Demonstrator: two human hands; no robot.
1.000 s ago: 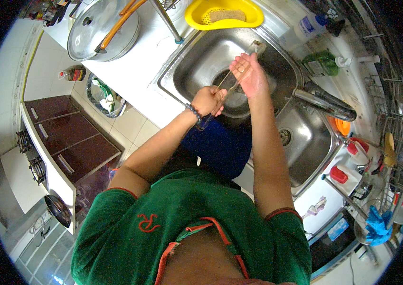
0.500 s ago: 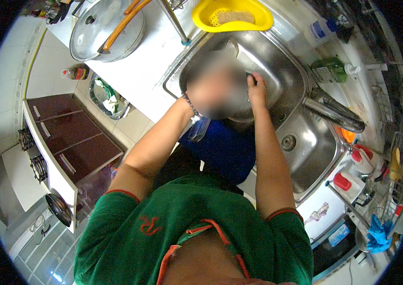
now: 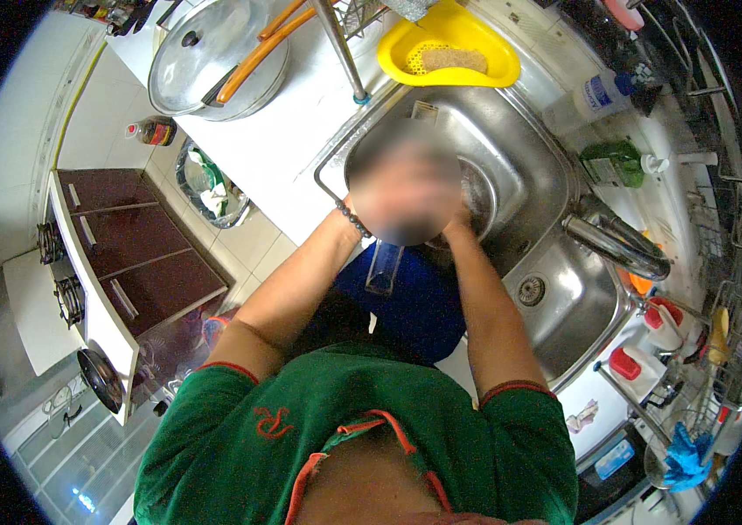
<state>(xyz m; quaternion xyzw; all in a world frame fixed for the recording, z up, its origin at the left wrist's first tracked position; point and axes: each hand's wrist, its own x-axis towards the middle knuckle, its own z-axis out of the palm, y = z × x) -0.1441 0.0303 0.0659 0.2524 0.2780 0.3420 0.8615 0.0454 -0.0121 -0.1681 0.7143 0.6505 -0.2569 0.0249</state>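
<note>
Both my hands are over the near left part of the large sink basin [image 3: 519, 157], and a blurred patch hides most of them. My left hand [image 3: 375, 203] reaches in from the left, with a dark beaded bracelet at its wrist. My right hand [image 3: 456, 220] comes in from the right, close beside the left one. The fingers of neither can be made out. Under and beside the hands shows part of a round metal vessel [image 3: 482, 197], wet inside. A flat, see-through bluish piece [image 3: 384, 269] juts toward me below the patch, in front of my blue apron [image 3: 423, 306].
A yellow strainer basket [image 3: 508, 68] holding a brown sponge [image 3: 454, 59] sits behind the sink. The faucet [image 3: 620, 241] stands at the right, by the smaller basin [image 3: 563, 315]. A green bottle [image 3: 613, 164] is farther right. On the left counter rests a lidded pan [image 3: 205, 66].
My right hand has moved left, from the vessel's right rim to beside my left hand, into the blurred patch. The whole view has shifted slightly.
</note>
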